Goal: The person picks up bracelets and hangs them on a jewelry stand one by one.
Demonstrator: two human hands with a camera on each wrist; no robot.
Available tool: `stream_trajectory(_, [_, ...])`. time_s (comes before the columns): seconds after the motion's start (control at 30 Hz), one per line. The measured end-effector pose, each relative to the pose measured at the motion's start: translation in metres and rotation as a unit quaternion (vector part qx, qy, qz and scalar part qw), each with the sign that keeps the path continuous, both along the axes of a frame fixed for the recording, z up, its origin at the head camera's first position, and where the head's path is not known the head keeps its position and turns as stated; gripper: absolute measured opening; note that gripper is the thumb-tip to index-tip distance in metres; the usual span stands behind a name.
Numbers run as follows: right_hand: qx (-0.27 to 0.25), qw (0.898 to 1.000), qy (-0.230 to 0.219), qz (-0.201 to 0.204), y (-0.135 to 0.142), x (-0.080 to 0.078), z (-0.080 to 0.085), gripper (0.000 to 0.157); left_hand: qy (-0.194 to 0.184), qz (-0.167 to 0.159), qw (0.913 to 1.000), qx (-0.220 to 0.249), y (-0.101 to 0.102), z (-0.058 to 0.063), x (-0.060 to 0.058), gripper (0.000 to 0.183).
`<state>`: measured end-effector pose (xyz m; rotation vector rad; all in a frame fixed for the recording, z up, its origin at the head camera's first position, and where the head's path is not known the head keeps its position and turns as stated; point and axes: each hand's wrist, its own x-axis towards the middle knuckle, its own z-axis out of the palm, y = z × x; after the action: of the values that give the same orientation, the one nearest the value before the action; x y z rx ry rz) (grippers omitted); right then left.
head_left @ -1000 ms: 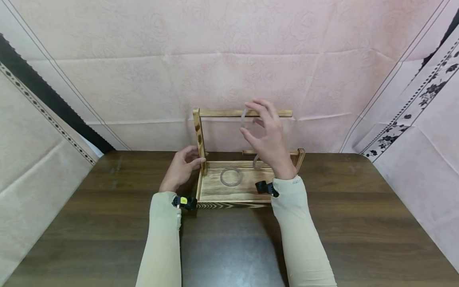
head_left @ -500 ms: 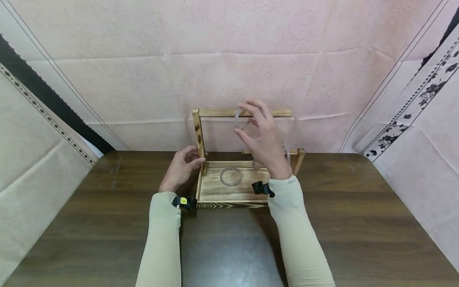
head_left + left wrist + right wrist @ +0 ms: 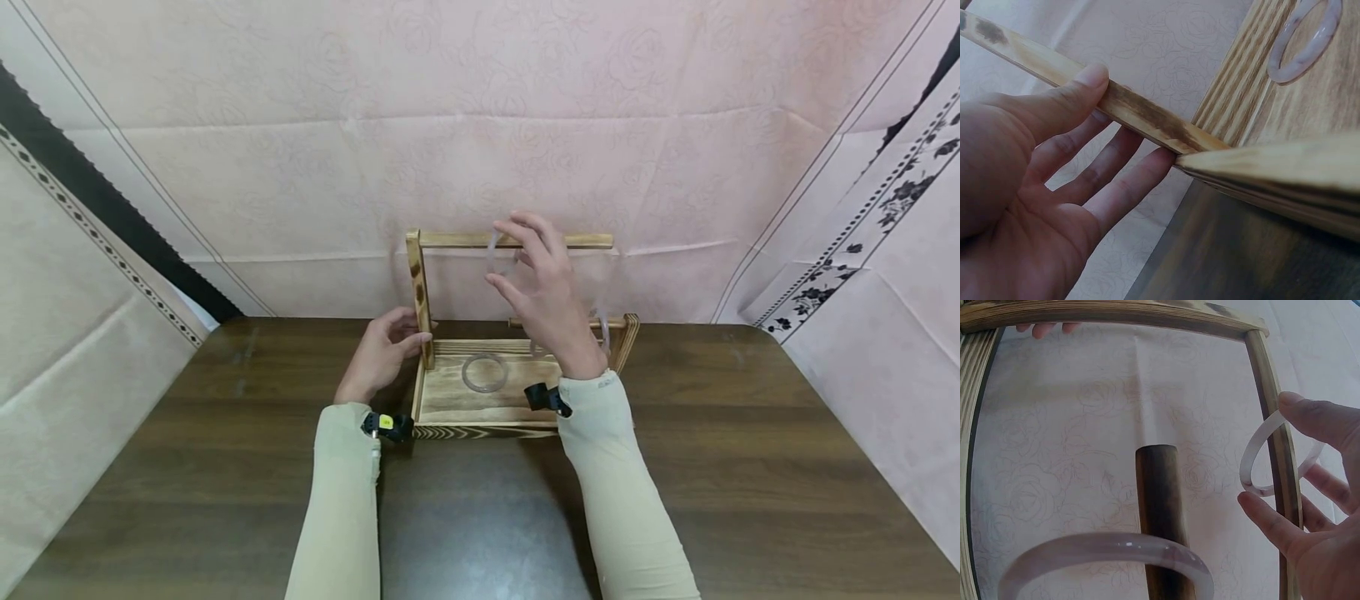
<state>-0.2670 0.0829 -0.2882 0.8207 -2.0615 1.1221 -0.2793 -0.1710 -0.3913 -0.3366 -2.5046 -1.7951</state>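
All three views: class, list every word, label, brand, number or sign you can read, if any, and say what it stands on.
Readable text: none.
Yellow patch on the left wrist camera: too small to tell whether it bears text.
Wooden stand and held bangle: no lettering visible.
Cloth backdrop: patterns only, no lettering visible.

Pale bangle (image 3: 1247,453), seemingly around upper bar (image 3: 457,240)

Pale floral cloth (image 3: 300,183) behind brown wooden table (image 3: 750,467).
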Motion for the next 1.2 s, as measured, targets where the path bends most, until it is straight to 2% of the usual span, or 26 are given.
stream_trajectory(0.33, [0.014,1.000,0.009,-0.012,-0.007,0.000,-0.001,0.059,0.003,-0.004,1.0000,0.006,0.000,0.001,0.001,0.035])
stream_trajectory(0.67, [0.054,0.997,0.022,-0.041,-0.015,0.002,-0.003,0.060,0.002,-0.002,1.0000,0.003,-0.001,0.000,-0.001,0.035])
stream_trajectory(1.2, [0.078,0.996,0.024,-0.036,-0.025,0.001,-0.007,0.060,-0.001,0.000,1.0000,0.001,0.000,0.000,-0.001,0.032])
